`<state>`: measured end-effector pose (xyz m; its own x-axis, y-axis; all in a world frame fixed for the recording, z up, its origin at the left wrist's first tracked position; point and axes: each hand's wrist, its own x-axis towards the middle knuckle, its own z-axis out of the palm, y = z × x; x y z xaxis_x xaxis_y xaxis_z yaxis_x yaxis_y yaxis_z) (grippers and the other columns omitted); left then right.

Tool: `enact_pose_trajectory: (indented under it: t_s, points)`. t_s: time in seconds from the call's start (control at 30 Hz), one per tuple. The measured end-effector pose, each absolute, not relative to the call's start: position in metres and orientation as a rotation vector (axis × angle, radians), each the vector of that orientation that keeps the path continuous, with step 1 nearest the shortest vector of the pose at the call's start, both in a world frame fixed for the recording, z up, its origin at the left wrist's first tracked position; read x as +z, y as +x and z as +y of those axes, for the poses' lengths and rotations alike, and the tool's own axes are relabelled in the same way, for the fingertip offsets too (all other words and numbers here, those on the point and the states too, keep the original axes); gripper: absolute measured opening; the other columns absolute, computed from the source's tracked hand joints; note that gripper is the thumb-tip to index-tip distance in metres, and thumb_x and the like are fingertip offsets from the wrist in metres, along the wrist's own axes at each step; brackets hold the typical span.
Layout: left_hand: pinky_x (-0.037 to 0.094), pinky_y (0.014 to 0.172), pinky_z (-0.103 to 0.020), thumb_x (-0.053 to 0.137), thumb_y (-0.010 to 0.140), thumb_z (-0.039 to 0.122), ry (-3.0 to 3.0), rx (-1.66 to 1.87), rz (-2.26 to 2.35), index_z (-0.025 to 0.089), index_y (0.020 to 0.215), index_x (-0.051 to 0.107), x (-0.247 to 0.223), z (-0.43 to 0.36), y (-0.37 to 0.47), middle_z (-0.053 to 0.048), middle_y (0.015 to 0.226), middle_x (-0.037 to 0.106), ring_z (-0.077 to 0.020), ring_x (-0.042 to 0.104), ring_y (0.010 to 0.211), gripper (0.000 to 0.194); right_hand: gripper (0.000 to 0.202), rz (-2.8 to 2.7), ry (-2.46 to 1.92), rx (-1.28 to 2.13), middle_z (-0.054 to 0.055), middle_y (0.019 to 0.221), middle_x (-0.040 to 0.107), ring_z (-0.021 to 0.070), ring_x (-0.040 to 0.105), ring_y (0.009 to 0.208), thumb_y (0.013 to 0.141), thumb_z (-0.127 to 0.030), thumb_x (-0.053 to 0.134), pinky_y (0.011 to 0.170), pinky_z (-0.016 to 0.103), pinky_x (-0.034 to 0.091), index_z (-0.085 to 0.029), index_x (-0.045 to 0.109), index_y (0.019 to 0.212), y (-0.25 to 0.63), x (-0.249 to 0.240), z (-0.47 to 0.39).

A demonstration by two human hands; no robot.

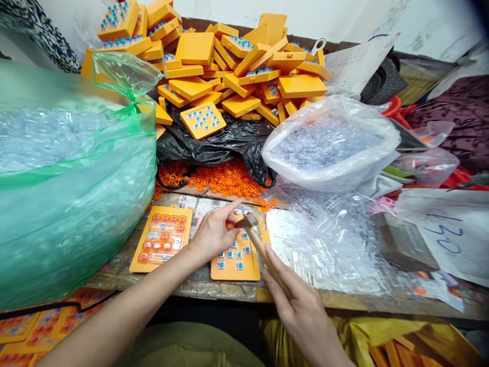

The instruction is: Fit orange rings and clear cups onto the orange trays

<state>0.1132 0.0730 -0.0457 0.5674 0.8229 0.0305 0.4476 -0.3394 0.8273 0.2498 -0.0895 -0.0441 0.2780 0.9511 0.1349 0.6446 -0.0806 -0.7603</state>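
Note:
My right hand [296, 300] grips a hammer [263, 252] by its wooden handle. The dark metal head of the hammer is over the top of a yellow switch panel [229, 274], close to my left fingertips. My left hand [216, 229] is bent over the same panel, thumb and fingers around a small orange cap [230, 223] that they partly cover. Blue switches [239, 254] in clear housings stand on the panel. To the left lies another yellow panel [137, 262], its face fitted with orange caps and clear covers.
Yellow panels [194, 48] are heaped at the back over a black plastic bag [214, 142]. Loose orange caps [229, 178] lie before it. A green bag [114, 224] bulges at left; a white bag [324, 176] and loose clear pieces [332, 239] are at right, beside a dark block [405, 242].

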Motion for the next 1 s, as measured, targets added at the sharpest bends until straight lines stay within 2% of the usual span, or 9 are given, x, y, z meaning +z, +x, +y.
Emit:
enact_pose_trajectory:
  t_s: [0.1,0.2,0.33,0.4,0.47,0.63,0.73,0.87,1.0]
  points:
    - [0.052,0.089,-0.035,0.063,0.073,0.01,1.986,0.564,1.037,0.022,0.138,0.048,-0.043,0.072,0.114,-0.003,0.096,0.074,-0.0205,0.068,0.093,0.067,0.042,-1.286,-1.814,0.614,0.004,0.132,0.061,0.0264,0.058,0.121,0.09,-0.032,0.055,0.099,0.039,0.05,-0.026,0.058,0.132,0.251,-0.054,-0.09]
    - [0.053,0.088,-0.033,0.071,0.07,0.017,1.932,0.528,1.038,0.018,0.135,0.051,-0.038,0.08,0.111,-0.006,0.104,0.073,-0.0207,0.068,0.094,0.068,0.046,-1.046,-1.79,0.621,0.005,0.128,0.064,0.0285,0.06,0.118,0.085,-0.037,0.063,0.097,0.042,0.052,-0.024,0.061,0.129,0.252,-0.059,-0.09]
    - [0.049,0.095,-0.034,0.059,0.082,0.02,2.196,0.501,1.215,0.014,0.105,0.071,-0.028,0.115,0.1,-0.01,0.108,0.072,-0.0221,0.065,0.101,0.026,0.059,-0.792,-1.743,0.67,0.007,0.103,0.074,0.0261,0.071,0.08,0.081,-0.041,0.068,0.058,0.036,0.061,-0.024,0.055,0.136,0.253,-0.062,-0.088]
    - [0.047,0.096,-0.038,0.053,0.084,0.015,2.347,0.461,1.348,0.013,0.098,0.073,-0.026,0.136,0.095,-0.012,0.106,0.072,-0.0256,0.063,0.104,0.024,0.064,-0.687,-1.699,0.727,0.005,0.086,0.074,0.0182,0.062,0.052,0.079,-0.043,0.069,0.039,0.03,0.052,-0.024,0.052,0.138,0.252,-0.061,-0.086]
    - [0.048,0.093,-0.038,0.052,0.082,0.012,2.36,0.414,1.432,0.013,0.095,0.074,-0.026,0.153,0.09,-0.014,0.103,0.072,-0.0275,0.064,0.1,0.025,0.069,-0.589,-1.651,0.782,0.002,0.075,0.072,0.0114,0.048,0.04,0.078,-0.043,0.071,0.033,0.025,0.042,-0.024,0.049,0.14,0.25,-0.061,-0.085]
    - [0.052,0.082,-0.027,0.058,0.074,0.01,2.338,0.341,1.408,0.018,0.086,0.077,-0.033,0.168,0.087,-0.008,0.091,0.075,-0.0222,0.069,0.087,0.024,0.078,-0.514,-1.587,0.842,0.0,0.072,0.07,0.007,0.042,0.039,0.074,-0.042,0.076,0.035,0.021,0.039,-0.024,0.044,0.143,0.251,-0.062,-0.084]
    - [0.05,0.087,-0.029,0.057,0.074,0.009,2.349,0.365,1.374,0.017,0.087,0.077,-0.033,0.162,0.087,-0.008,0.093,0.076,-0.0229,0.068,0.091,0.024,0.078,-0.512,-1.576,0.844,-0.001,0.069,0.068,0.0068,0.042,0.04,0.075,-0.042,0.075,0.035,0.02,0.038,-0.025,0.043,0.144,0.253,-0.065,-0.085]
    - [0.05,0.09,-0.032,0.055,0.083,0.016,2.304,0.502,1.276,0.016,0.104,0.072,-0.027,0.141,0.094,-0.008,0.103,0.074,-0.0209,0.068,0.094,0.027,0.075,-0.527,-1.568,0.85,-0.001,0.069,0.067,0.0069,0.042,0.04,0.075,-0.041,0.075,0.035,0.02,0.038,-0.024,0.045,0.142,0.252,-0.066,-0.086]
    - [0.055,0.079,-0.029,0.059,0.081,0.013,1.983,0.574,0.946,0.015,0.091,0.075,-0.017,0.105,0.114,-0.005,0.092,0.077,-0.0169,0.07,0.082,0.018,0.071,-0.519,-1.559,0.853,-0.001,0.076,0.068,0.0063,0.042,0.041,0.074,-0.039,0.077,0.034,0.019,0.037,-0.027,0.05,0.138,0.25,-0.056,-0.08]
